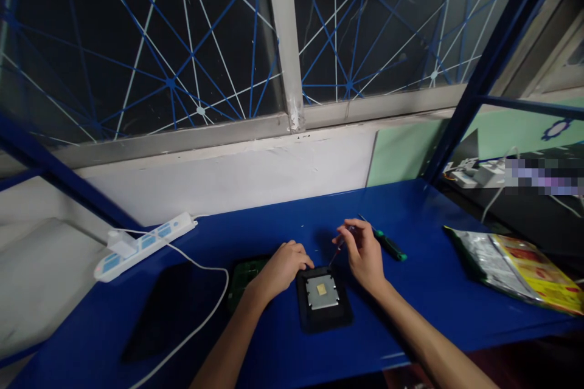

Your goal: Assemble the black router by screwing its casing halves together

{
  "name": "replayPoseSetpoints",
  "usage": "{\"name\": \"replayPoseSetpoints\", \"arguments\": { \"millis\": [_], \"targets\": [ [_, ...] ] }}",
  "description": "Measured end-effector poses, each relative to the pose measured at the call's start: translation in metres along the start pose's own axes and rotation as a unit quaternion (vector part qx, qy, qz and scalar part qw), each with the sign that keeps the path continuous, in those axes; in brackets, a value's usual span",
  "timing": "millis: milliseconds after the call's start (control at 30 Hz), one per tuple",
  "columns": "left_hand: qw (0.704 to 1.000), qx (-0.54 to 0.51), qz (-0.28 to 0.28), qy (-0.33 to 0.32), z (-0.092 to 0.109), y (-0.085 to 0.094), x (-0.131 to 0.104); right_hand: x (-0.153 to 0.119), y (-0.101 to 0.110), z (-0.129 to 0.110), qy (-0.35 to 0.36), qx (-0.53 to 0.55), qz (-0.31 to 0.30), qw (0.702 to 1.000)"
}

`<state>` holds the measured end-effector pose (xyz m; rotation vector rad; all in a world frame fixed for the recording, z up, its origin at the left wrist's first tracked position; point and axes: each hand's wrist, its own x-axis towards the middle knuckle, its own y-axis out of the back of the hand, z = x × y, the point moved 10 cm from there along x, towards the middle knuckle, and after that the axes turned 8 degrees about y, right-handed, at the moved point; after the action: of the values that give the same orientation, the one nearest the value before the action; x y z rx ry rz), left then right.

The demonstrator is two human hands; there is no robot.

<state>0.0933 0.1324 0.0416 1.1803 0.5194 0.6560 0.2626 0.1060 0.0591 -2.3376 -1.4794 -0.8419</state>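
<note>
The right hand (365, 252) pinches a slim, reddish screwdriver (338, 250); the left hand (287, 264), grip unclear, meets a flat black piece with a silver square plate (323, 299), likely light, stiff: hold its edges.

Smooth, glossy finish on the blue tabletop (274, 225) — matt black, plastic-looking, on the rounded panel (326, 320); dull silvery metal on the square plate (323, 301). White plastic on the power strip (146, 243); crinkled, shiny foil-like film on the packet (520, 267) — green plastic on the screwdriver handle (391, 247).
</note>
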Motion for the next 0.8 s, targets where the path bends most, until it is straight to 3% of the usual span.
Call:
{"name": "replayPoseSetpoints", "arguments": {
  "millis": [333,600,700,800],
  "targets": [
    [1.0,0.012,0.012,-0.015,0.002,0.006,0.003,0.0,-0.001,0.0,-0.008,0.002,-0.003,1.0],
    [0.991,0.04,0.111,0.06,-0.03,0.024,0.002,-0.002,-0.004,0.003,-0.014,0.005,-0.014,1.0],
    [0.985,0.035,0.147,0.084,-0.038,0.037,-0.009,-0.001,-0.004,0.001,-0.009,0.002,-0.015,1.0],
    [0.98,0.024,0.17,0.099,-0.032,0.043,-0.034,-0.001,-0.003,-0.003,-0.002,0.002,-0.012,1.0]
  ]
}}
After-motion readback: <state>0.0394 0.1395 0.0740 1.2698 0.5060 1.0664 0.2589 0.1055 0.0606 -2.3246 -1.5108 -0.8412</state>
